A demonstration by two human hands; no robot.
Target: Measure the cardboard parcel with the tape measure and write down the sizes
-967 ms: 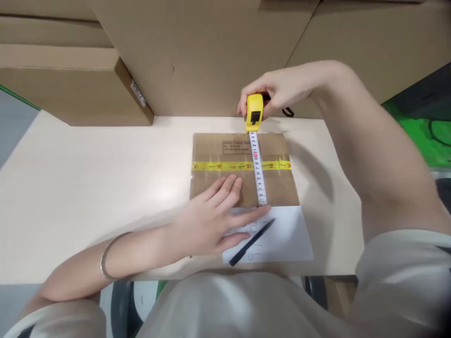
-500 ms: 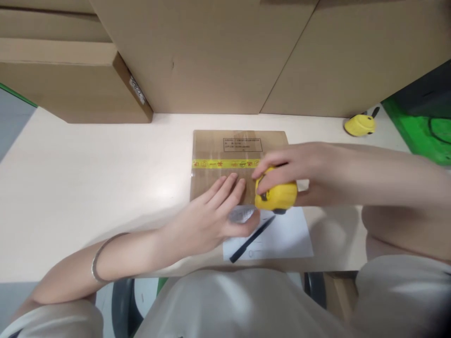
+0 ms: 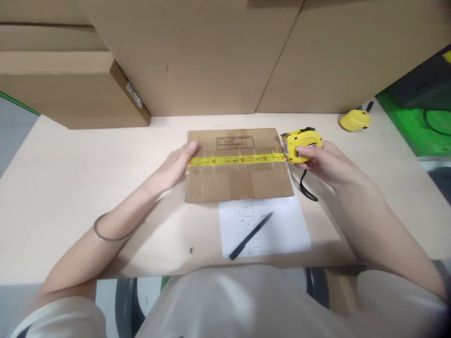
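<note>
A small cardboard box (image 3: 225, 180) lies flat on the table, with a printed black frame on its top and a yellow tape strip (image 3: 229, 160) with red marks across it. My left hand (image 3: 172, 166) grips the box's left edge, thumb on top, the other fingers largely hidden along the side. In my right hand (image 3: 326, 162) is a yellow tape measure (image 3: 305, 143), held just beside the box's right edge. Its black wrist strap (image 3: 307, 188) dangles below. I cannot make out any drawn-out blade. Below the box, a black pen (image 3: 250, 237) rests on a paper sheet (image 3: 289, 232) with handwriting.
Large cardboard boxes (image 3: 197, 56) stand along the table's back, and another box (image 3: 70, 96) is at the back left. A second yellow tape measure (image 3: 355, 120) sits at the back right, near a green surface (image 3: 401, 122). The table's front edge is close to my body.
My left hand has moved from the box's front to its left edge. My right hand has carried the tape measure from above the box rightward to beside its right edge, uncovering the box top.
</note>
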